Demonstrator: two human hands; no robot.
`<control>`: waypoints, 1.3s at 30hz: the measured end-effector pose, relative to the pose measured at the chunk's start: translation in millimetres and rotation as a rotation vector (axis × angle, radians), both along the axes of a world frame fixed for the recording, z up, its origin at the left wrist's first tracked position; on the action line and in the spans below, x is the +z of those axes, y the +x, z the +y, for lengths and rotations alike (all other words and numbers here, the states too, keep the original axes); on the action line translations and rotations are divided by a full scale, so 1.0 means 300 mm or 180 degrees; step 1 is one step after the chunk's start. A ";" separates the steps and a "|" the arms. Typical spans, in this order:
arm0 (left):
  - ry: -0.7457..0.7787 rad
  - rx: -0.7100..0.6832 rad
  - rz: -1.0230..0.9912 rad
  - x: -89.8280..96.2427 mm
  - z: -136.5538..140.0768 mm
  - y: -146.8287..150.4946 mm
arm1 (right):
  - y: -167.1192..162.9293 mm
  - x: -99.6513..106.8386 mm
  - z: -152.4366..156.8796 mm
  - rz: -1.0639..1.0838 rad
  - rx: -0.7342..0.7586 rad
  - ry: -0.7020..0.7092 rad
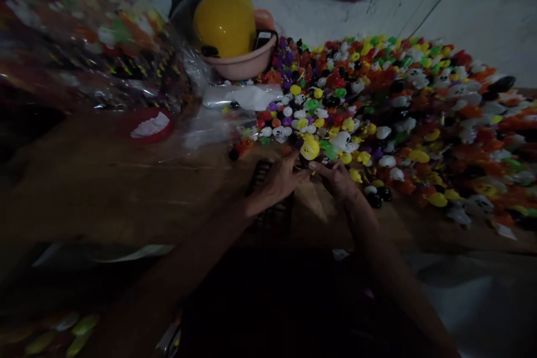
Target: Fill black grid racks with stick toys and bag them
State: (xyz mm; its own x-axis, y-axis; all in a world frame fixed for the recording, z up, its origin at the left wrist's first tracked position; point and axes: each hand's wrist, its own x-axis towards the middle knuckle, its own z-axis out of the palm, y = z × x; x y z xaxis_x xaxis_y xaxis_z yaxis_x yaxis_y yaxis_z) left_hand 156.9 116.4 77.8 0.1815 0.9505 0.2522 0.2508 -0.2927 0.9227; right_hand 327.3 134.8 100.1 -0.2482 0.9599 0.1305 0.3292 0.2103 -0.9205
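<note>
Hands: the left hand (279,182) and the right hand (338,179) met at the near edge of the toy pile, fingertips close together over the table.
Left grip: its fingers were curled and pointed toward the right hand; whether they pinched anything I could not tell in the dim light.
Right grip: its fingers were bent with the tips just below a yellow toy; I could not tell whether they closed on something.
Yellow toy (310,149): a small round piece with dark markings, lying at the front of the pile, just above both sets of fingertips.
Toy pile (398,112): a wide heap of small toys in orange, white, yellow, green, purple, red and black, spread over the right half of the table and back to the wall.
Dark tray (268,201): a ribbed black object lay under the left hand and wrist, partly hidden.
Table (126,190): brown wood, bare in front of the left forearm.
Plastic bags (96,50): clear bags filled with more coloured toys stood at the left, well apart from the hands.
Basin (247,61): a pink bowl behind the pile held a yellow helmet (224,22).
Wall (461,5): pale and scuffed, with cables along it.
</note>
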 end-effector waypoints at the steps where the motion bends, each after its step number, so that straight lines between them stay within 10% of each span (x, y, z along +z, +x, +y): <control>1: -0.0080 0.0022 0.0018 -0.009 -0.010 -0.007 | -0.016 -0.010 -0.024 0.0156 0.0006 -0.0153; 15: -0.0901 0.1129 -0.0607 -0.046 -0.005 -0.286 | -0.035 -0.088 -0.197 -0.0223 -0.0187 -0.0463; 25: -0.1360 0.1120 -0.1174 -0.078 0.049 -0.401 | -0.179 -0.246 -0.262 -0.0713 0.0050 0.0048; 39: -0.0778 0.0720 -0.0823 -0.244 0.160 -0.386 | -0.168 -0.256 -0.277 -0.1123 -0.0232 0.0519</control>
